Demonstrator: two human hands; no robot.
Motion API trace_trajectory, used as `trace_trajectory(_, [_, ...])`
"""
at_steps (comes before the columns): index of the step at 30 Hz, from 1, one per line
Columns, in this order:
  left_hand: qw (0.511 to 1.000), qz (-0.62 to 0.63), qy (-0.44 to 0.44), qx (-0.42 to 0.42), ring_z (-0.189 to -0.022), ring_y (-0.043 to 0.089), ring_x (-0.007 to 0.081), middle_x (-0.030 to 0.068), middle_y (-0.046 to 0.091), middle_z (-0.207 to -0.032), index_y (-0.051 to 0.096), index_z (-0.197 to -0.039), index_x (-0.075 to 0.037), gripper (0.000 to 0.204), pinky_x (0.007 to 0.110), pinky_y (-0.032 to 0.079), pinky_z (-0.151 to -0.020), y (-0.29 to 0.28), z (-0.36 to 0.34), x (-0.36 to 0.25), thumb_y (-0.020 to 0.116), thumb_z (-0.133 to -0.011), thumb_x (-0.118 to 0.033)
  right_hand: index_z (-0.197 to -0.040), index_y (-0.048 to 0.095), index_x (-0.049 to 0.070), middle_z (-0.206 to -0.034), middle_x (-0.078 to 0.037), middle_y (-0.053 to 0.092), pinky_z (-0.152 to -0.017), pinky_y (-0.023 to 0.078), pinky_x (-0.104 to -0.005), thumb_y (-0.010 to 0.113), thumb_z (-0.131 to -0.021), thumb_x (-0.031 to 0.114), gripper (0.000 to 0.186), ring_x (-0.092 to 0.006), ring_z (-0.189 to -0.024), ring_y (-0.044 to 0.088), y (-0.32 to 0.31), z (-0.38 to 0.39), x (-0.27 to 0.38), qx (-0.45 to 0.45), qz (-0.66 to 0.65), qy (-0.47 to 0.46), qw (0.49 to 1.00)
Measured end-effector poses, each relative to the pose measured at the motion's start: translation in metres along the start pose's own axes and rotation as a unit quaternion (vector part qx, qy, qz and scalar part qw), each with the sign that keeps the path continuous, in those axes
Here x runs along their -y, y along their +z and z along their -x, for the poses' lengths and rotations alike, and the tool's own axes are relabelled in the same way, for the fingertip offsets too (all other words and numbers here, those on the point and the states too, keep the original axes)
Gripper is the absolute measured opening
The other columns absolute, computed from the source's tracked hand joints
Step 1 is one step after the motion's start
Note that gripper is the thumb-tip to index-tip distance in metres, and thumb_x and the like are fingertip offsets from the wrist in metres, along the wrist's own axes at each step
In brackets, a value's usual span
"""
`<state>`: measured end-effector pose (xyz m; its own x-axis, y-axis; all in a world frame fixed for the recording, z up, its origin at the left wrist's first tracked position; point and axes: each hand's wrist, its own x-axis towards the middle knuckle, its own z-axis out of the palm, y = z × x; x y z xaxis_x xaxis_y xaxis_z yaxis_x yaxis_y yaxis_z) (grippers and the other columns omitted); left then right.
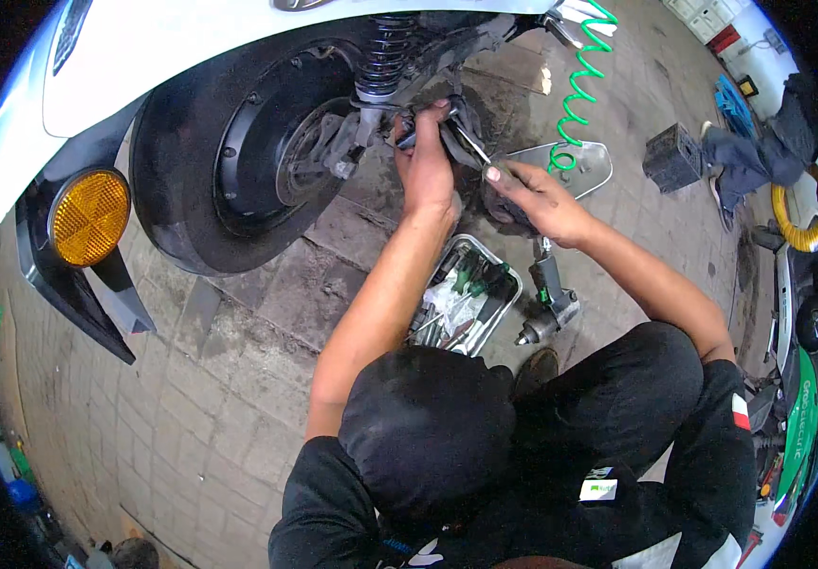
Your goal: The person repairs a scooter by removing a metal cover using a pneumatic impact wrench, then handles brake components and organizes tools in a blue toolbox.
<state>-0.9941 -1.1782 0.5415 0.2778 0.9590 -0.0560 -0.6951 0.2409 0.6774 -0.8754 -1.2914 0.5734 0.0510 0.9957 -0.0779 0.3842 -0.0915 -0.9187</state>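
Note:
A scooter's rear wheel [176,180] stands at the upper left, beside a black coil shock absorber [390,57]. Just right of the shock's lower end, my left hand [428,171] is closed around a dark part; what exactly it grips is hidden by the fingers. My right hand [546,204] is closed on a slim metal hand tool [472,144], whose bright shaft points up and left toward my left fingers. The tool's kind and its far end cannot be made out. Below my hands lies a metal tray [513,275] of assorted tools, with an air drill [553,294] to its right.
A green coiled air hose [584,81] hangs down to a pale metal plate [600,171]. A black box [671,156] sits farther right, near another person's legs [741,171] and a yellow coiled hose [798,223]. An orange reflector [89,216] juts out at left.

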Motion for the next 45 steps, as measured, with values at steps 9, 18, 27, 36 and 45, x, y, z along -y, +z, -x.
trace_trajectory(9, [0.996,-0.039,-0.075,0.015,-0.088,0.068,0.0244,0.0098,0.068,-0.101,0.06,-0.113,-0.006,0.043,0.039,0.053,-0.085,-0.012,0.004,0.001,0.051,-0.093,-0.043,-0.095,0.061,0.004,-0.07,0.003,0.049,-0.054,0.038,-0.027,0.048,-0.1,0.054,0.052,-0.0061,-0.062,0.045,-0.017,0.001,0.032,0.11,0.03,0.093,0.989])
trace_trajectory(18, [1.0,0.004,-0.02,0.024,-0.085,0.067,0.0223,0.0061,0.067,-0.095,0.061,-0.109,-0.008,0.041,0.039,0.055,-0.078,0.011,0.001,-0.008,0.051,-0.094,-0.045,-0.1,0.062,0.004,-0.075,0.003,0.052,-0.062,0.04,-0.0246,0.05,-0.1,0.05,0.048,-0.0065,-0.071,0.047,-0.005,0.0,0.005,-0.007,-0.026,-0.004,1.0])
trace_trajectory(27, [0.998,0.035,0.049,-0.008,-0.105,0.055,0.0166,0.0055,0.063,-0.117,0.055,-0.124,-0.003,0.042,0.031,0.04,-0.096,0.015,0.007,-0.01,0.067,-0.091,-0.027,-0.121,0.062,0.0,-0.092,-0.003,0.06,-0.074,0.045,-0.0278,0.05,-0.1,0.049,0.055,-0.0101,-0.081,0.052,-0.003,0.008,0.006,-0.087,0.079,-0.052,0.992])
trace_trajectory(36, [0.991,-0.052,0.121,-0.019,-0.105,0.056,0.0179,0.0107,0.062,-0.119,0.044,-0.134,0.002,0.062,0.031,0.041,-0.095,0.011,0.006,-0.005,0.068,-0.094,-0.038,-0.124,0.062,0.0,-0.093,-0.002,0.064,-0.075,0.045,-0.0249,0.052,-0.1,0.047,0.054,-0.0091,-0.083,0.055,-0.002,0.014,0.037,-0.004,-0.126,0.107,0.986])
trace_trajectory(45, [0.974,-0.137,0.181,-0.003,-0.103,0.055,0.0192,0.0137,0.06,-0.119,0.042,-0.132,0.006,0.061,0.032,0.041,-0.095,-0.004,-0.006,0.006,0.064,-0.096,-0.039,-0.117,0.06,0.008,-0.078,-0.003,0.061,-0.037,0.037,-0.027,0.054,-0.099,0.044,0.041,-0.0124,-0.049,0.054,0.012,0.002,0.061,-0.032,-0.209,0.185,0.96])
